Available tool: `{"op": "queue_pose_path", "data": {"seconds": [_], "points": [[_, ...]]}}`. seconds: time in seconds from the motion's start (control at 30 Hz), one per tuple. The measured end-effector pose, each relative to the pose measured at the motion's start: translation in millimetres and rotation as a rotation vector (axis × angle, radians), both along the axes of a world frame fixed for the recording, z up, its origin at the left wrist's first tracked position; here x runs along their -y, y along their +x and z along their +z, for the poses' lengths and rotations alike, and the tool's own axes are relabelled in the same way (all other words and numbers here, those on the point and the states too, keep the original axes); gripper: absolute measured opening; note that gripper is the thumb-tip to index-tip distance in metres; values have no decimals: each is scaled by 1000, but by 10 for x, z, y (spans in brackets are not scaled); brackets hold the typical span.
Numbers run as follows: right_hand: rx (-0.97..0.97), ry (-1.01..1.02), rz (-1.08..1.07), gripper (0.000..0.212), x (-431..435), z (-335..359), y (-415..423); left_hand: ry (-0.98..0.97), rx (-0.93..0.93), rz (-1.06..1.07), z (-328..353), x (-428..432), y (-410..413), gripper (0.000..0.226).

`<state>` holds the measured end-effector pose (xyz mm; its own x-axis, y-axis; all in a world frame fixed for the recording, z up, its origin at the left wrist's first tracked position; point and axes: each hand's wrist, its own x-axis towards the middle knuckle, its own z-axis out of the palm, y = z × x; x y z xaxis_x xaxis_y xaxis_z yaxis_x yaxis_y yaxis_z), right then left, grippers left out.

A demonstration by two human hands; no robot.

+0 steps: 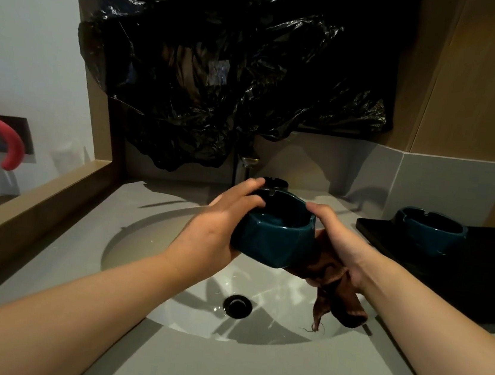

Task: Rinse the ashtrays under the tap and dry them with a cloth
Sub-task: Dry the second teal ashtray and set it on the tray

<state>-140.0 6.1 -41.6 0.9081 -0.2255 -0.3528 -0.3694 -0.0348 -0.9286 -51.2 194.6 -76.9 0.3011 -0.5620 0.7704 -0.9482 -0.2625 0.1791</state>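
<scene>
three teal ashtrays are in sight. the held ashtray [275, 240] is up in the air over the sink basin [138, 252], mouth upward, its faceted near wall facing the camera. the left hand [216, 230] grips it from the left, fingers curled over the far rim and palm against the wall. the right hand [337, 245] is clamped on its right side, with a brown cloth [336, 291] caught between palm and ashtray and the thumb lying on the rim. how the right fingers lie beneath the cloth cannot be told. the cloth's loose end hangs down over the right part of the basin, a frayed thread trailing from it.

just beyond the held ashtray, a third ashtray [275, 182] shows only its dark notched rim, standing at the foot of the tap [249, 164]. to the right, well apart from the hands, the second ashtray [428, 231] sits upright on a black tray [493, 280] on the counter [217, 370].

below the hands the white basin is wet and glossy, with a dark drain [238, 305] at its middle. crumpled black plastic sheeting [222, 75] covers the far wall above the tap. at the far left edge a pink curved handle [11, 143] hooks downward beyond a tan ledge.
</scene>
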Motion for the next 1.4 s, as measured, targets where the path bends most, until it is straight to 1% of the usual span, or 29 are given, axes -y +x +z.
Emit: {"op": "queue_pose_path", "data": {"seconds": [0.07,0.1,0.17,0.2,0.23,0.3,0.33,0.37,0.4,0.47,0.57,0.63,0.73,0.8,0.87,0.93,0.97,1.0,1.07,1.1,1.13,1.2,1.27,1.33,1.4], "points": [[16,-10,0,65,-6,-23,10,12,-233,-13,-1,3,-26,90],[23,-17,-6,65,-9,-33,17,26,-353,-20,-18,9,-38,97],[52,-9,-28,64,6,-59,37,-19,-636,-46,-35,52,-56,100],[71,-5,-40,64,17,-64,43,-92,-797,-83,-45,74,-53,95],[94,-10,-49,63,31,-67,47,-182,-991,-117,-29,83,-58,84],[139,-42,-56,62,65,-70,53,-300,-1398,-186,16,79,-61,48],[153,-69,-51,60,73,-71,54,-297,-1534,-234,28,66,-60,37],[159,-98,-39,57,80,-75,53,-257,-1610,-264,28,49,-57,39],[158,-125,-22,56,79,-77,55,-218,-1655,-270,22,37,-45,47],[141,-151,33,58,78,-87,62,-190,-1695,-272,3,23,10,60],[114,-161,129,61,88,-96,44,-188,-1726,-258,6,17,40,64],[89,-183,180,61,88,-94,20,-143,-1738,-246,23,-12,33,60],[63,-208,226,61,128,-97,6,-89,-1802,-318,37,-64,21,61],[52,-226,252,66,158,-107,15,-79,-1821,-348,28,-78,21,56],[38,-229,283,71,175,-125,30,-69,-1782,-343,23,-72,2,47],[62,-187,280,76,204,-127,48,-96,-1732,-346,14,-48,-9,42],[77,-164,291,71,226,-123,50,-121,-1706,-339,11,-39,-7,41],[79,-145,322,62,248,-103,40,-142,-1679,-326,11,-31,-8,39],[40,-96,453,36,292,-56,17,-173,-1631,-294,13,-12,-1,28],[10,-65,515,36,321,-62,27,-192,-1608,-274,13,-5,4,23],[-21,-50,541,45,347,-73,46,-214,-1590,-255,11,2,8,22],[-52,-79,482,55,361,-84,81,-270,-1560,-215,7,20,16,22],[-13,-146,324,54,359,-68,81,-319,-1549,-169,9,33,17,23],[117,-129,91,53,412,-11,89,-340,-1549,-102,10,33,19,25],[316,-103,-139,54,472,56,95,-331,-1558,-30,-4,24,25,25]]}}
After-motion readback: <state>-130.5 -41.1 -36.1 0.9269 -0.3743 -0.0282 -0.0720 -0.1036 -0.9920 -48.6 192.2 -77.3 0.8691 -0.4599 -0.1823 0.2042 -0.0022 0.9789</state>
